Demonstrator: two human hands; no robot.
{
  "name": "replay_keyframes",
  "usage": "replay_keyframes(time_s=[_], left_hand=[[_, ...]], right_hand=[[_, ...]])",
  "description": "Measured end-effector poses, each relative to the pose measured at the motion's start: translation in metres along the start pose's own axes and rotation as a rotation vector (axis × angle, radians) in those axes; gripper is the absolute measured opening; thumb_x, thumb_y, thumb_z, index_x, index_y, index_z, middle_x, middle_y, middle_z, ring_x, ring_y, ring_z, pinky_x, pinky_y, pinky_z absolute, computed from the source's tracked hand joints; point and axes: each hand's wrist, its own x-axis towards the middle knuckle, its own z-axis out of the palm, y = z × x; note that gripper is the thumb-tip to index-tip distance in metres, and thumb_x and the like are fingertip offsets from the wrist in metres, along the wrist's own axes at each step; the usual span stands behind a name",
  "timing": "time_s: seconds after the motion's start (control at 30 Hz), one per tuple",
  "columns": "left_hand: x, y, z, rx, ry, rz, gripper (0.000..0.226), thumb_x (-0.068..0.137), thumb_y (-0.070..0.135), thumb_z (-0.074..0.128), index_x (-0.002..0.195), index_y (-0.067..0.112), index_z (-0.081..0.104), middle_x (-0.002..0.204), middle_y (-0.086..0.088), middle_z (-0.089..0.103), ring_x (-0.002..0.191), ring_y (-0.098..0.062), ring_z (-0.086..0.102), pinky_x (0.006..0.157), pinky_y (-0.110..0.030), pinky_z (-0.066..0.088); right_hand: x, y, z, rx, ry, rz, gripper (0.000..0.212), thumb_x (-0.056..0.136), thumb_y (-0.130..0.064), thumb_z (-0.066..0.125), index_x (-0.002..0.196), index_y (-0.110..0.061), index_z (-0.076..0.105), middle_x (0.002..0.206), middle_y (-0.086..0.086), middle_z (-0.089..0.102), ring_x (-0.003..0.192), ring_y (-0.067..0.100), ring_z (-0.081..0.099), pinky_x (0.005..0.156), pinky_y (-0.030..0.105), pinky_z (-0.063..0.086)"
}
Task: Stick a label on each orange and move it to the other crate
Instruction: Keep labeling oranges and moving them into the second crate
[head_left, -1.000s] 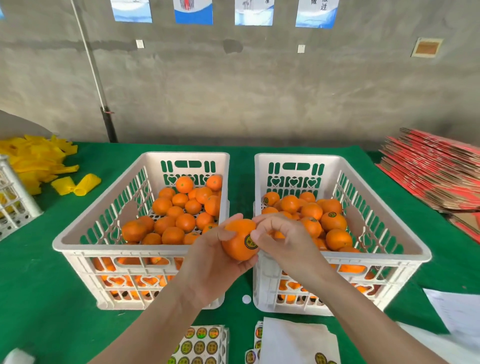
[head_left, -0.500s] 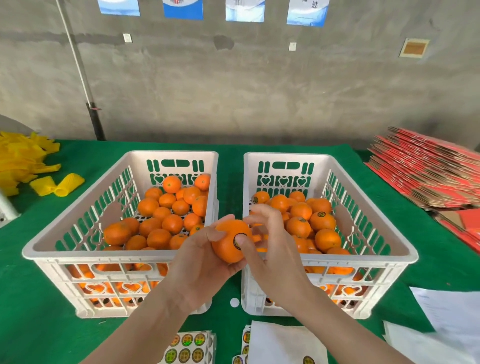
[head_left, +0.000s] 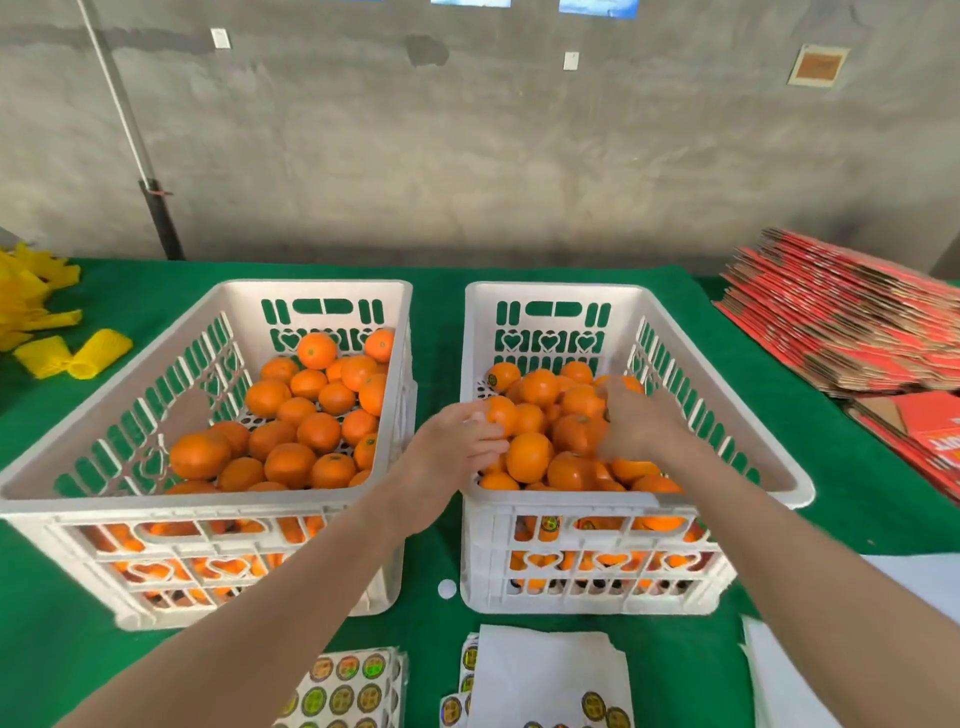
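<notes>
past the right crate (head_left: 561, 500) rim, hands (head_left: 457, 441) (head_left: 641, 423) seemingly touch oranges (head_left: 537, 457).

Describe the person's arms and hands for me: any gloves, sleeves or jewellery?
Both forearms are bare to the picture's bottom edge, no sleeves in sight. The left hand and right hand wear no gloves; no watch, bracelet or ring shows, though the right hand is blurred.

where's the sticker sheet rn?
Head view, bottom centre: the sticker sheet lies on the green cloth in front of the left crate, just left of the white backing paper.
</notes>
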Motion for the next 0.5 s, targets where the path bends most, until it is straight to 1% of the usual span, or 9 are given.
replay_keyframes(time_s=[0.07,0.1,0.13,0.2,0.3,0.37,0.4,0.43,0.5], left_hand=[[0.0,0.0,-0.008,-0.041,0.116,0.055,0.02,0.097,0.002,0.043,0.107,0.008,0.059,0.121,-0.017,0.061,0.1,-0.025,0.062,0.1,-0.037,0.047],[-0.002,-0.005,-0.009,-0.083,0.149,0.076,0.023,0.095,-0.001,0.044,0.11,0.007,0.061,0.113,-0.015,0.066,0.098,-0.027,0.063,0.093,-0.033,0.052],[-0.005,-0.011,-0.013,-0.126,0.22,0.101,0.023,0.093,-0.002,0.049,0.106,0.01,0.064,0.096,-0.01,0.07,0.086,-0.024,0.065,0.079,-0.027,0.056],[-0.016,-0.024,-0.017,-0.059,0.412,0.148,0.012,0.091,0.004,0.054,0.092,0.01,0.065,0.069,-0.001,0.065,0.063,-0.013,0.06,0.056,-0.02,0.052],[-0.031,-0.044,-0.022,0.013,0.54,0.107,0.014,0.092,0.002,0.051,0.091,0.01,0.063,0.07,-0.002,0.061,0.059,-0.011,0.057,0.056,-0.02,0.048],[-0.038,-0.063,-0.024,0.07,0.552,0.038,0.019,0.089,-0.003,0.05,0.085,0.011,0.062,0.068,-0.003,0.061,0.058,-0.011,0.056,0.054,-0.02,0.048],[-0.041,-0.073,-0.024,0.099,0.526,-0.005,0.02,0.088,-0.005,0.051,0.084,0.011,0.062,0.067,-0.003,0.062,0.057,-0.012,0.057,0.054,-0.02,0.048],[-0.044,-0.084,-0.022,0.147,0.492,-0.052,0.019,0.086,-0.005,0.052,0.084,0.011,0.062,0.066,-0.003,0.062,0.058,-0.012,0.057,0.055,-0.022,0.049],[-0.044,-0.11,-0.02,0.245,0.409,-0.19,0.018,0.085,-0.003,0.056,0.085,0.014,0.062,0.07,-0.004,0.064,0.064,-0.015,0.06,0.062,-0.026,0.054]], right_hand=[[0.01,0.016,0.015,-0.076,-0.137,0.012,0.065,0.08,-0.01,0.064,0.135,-0.007,0.029,0.076,0.001,0.051,0.065,0.012,0.047,0.054,0.026,0.036],[0.013,0.02,0.021,-0.067,-0.191,0.02,0.064,0.081,-0.007,0.064,0.135,-0.006,0.028,0.079,0.003,0.052,0.068,0.015,0.049,0.055,0.026,0.039],[0.016,0.024,0.025,-0.061,-0.225,0.021,0.062,0.082,-0.006,0.062,0.135,-0.006,0.028,0.086,0.005,0.052,0.075,0.018,0.051,0.057,0.026,0.04],[0.02,0.027,0.028,-0.089,-0.24,-0.001,0.048,0.086,-0.006,0.057,0.127,-0.009,0.032,0.089,0.005,0.049,0.083,0.021,0.05,0.056,0.025,0.036],[0.017,0.026,0.027,-0.218,-0.161,0.007,0.026,0.088,-0.009,0.051,0.106,-0.017,0.035,0.085,0.004,0.048,0.092,0.026,0.052,0.068,0.029,0.038],[0.012,0.02,0.024,-0.184,0.07,-0.038,0.036,0.087,-0.013,0.056,0.121,-0.013,0.043,0.106,0.01,0.054,0.104,0.031,0.053,0.082,0.038,0.042],[0.003,0.012,0.022,-0.053,0.241,-0.079,0.042,0.087,-0.014,0.058,0.127,-0.012,0.046,0.117,0.013,0.054,0.108,0.032,0.053,0.083,0.037,0.043],[-0.008,0.001,0.022,0.122,0.443,-0.174,0.04,0.087,-0.014,0.059,0.126,-0.009,0.051,0.119,0.014,0.056,0.105,0.031,0.056,0.081,0.033,0.045],[-0.042,-0.025,0.027,0.389,0.746,-0.483,0.021,0.087,-0.01,0.058,0.106,-0.005,0.061,0.099,0.009,0.063,0.085,0.02,0.06,0.071,0.02,0.042]])
